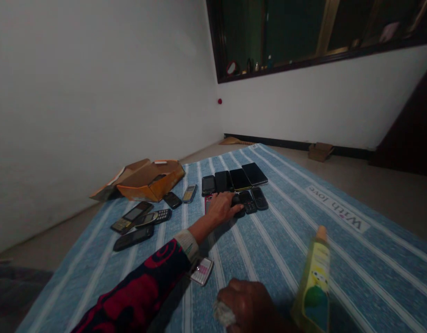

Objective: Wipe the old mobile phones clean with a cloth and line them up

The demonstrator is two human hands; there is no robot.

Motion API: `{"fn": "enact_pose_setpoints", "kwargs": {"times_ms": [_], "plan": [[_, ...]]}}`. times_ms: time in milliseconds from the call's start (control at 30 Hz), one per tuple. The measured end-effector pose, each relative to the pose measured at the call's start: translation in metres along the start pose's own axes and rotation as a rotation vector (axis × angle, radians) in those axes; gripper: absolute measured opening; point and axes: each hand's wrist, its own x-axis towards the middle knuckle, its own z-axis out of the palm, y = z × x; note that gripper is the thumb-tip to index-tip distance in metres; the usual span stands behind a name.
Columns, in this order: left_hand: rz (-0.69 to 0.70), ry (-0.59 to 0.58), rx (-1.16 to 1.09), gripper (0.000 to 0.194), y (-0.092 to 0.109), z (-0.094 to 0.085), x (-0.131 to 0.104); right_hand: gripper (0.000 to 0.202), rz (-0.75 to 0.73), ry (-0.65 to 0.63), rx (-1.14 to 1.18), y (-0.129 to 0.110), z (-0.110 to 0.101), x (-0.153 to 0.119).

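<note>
My left hand (222,207) reaches over the lower row of mobile phones, its thumb and fingers around a black mobile phone (237,201) on the cloth. A red phone (207,201) shows partly from under the same hand. To the right of the held phone lie a keypad phone (247,202) and another dark phone (259,199). Nearer to me, my right hand (251,303) is closed around a crumpled whitish cloth (223,313). A small silver phone (202,271) lies face up between my left forearm and right hand.
Several touchscreen phones (254,174) form the upper row. More old phones (133,238) lie at left, beside an open orange cardboard box (164,182). A yellow-green bottle (316,282) stands at right on the blue striped cloth (289,226).
</note>
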Motion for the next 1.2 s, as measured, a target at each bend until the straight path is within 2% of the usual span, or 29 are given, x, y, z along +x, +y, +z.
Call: {"fn": "enact_pose_setpoints", "kwargs": {"times_ms": [167,300,433,600,833,1033,1200], "plan": [[-0.030,-0.011,-0.012,0.024,-0.019,-0.014,-0.025,0.033,-0.002,0.071,0.050,-0.003,-0.005,-0.010],[-0.058,-0.017,-0.037,0.019,-0.029,-0.015,-0.036,0.028,0.018,0.114,0.108,-0.008,-0.013,-0.014],[-0.085,-0.005,-0.053,0.021,-0.033,-0.012,-0.041,0.030,0.043,0.107,0.120,-0.009,-0.020,-0.013],[-0.107,0.000,-0.066,0.021,-0.033,-0.010,-0.044,0.027,0.058,0.104,0.102,-0.007,-0.017,-0.010],[-0.134,0.005,-0.083,0.017,-0.033,-0.001,-0.036,0.022,0.045,0.138,0.073,-0.009,-0.017,-0.013],[-0.223,0.026,-0.009,0.028,-0.028,0.004,-0.018,0.023,0.057,0.123,0.061,-0.010,-0.019,-0.012],[-0.228,0.033,0.062,0.037,-0.025,0.003,-0.011,0.025,0.069,0.094,0.092,-0.009,-0.020,-0.013]]}}
